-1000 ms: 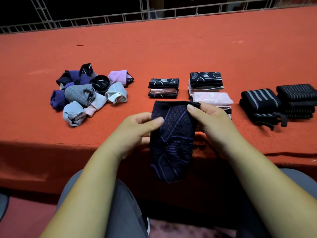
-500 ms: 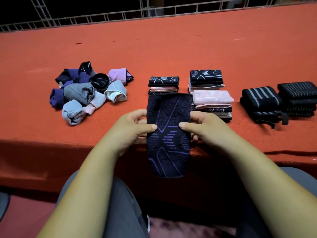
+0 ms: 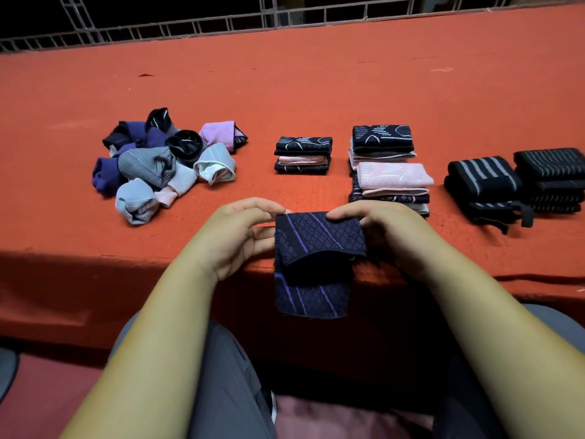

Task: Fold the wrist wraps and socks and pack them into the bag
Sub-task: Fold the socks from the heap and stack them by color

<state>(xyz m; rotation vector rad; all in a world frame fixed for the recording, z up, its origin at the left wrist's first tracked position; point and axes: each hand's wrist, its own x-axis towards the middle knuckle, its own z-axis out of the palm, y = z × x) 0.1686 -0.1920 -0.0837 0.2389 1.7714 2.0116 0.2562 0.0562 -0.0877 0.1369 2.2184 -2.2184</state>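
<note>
Sock (image 3: 319,232), dark navy with purple lines and a diamond weave, is held between both hands at the front edge of the counter (image 3: 316,90). Its top part is folded over toward the person, so a flap lies across the upper half. The lower part hangs down past the counter's edge, in front of the orange-red cloth that drapes there.

The left hand (image 3: 240,236) has its grip closed on the sock's upper left corner, thumb on top and fingers underneath. The right hand (image 3: 392,236) pinches the upper right corner in the same way, its grip closed on the fold.

Farther back on the counter, to the left, lies a heap of loose socks (image 3: 152,166) in purple, grey, lilac, black and pale blue, bunched and touching one another. Straight beyond the hands sits a small stack of folded socks (image 3: 303,155), dark ones with a pink one between. Just right of it stand 2 taller stacks (image 3: 391,179), one behind the other: the rear one has a navy patterned sock on top, the nearer one a pink sock. Its lowest layers are partly hidden by the right hand.

At the far right, black wrist wraps (image 3: 482,180) with grey stripes sit in 2 piles, side by side and touching.

A metal railing (image 3: 285,23) runs along the counter's far edge. Grey trousers (image 3: 221,375) show below the arms.
</note>
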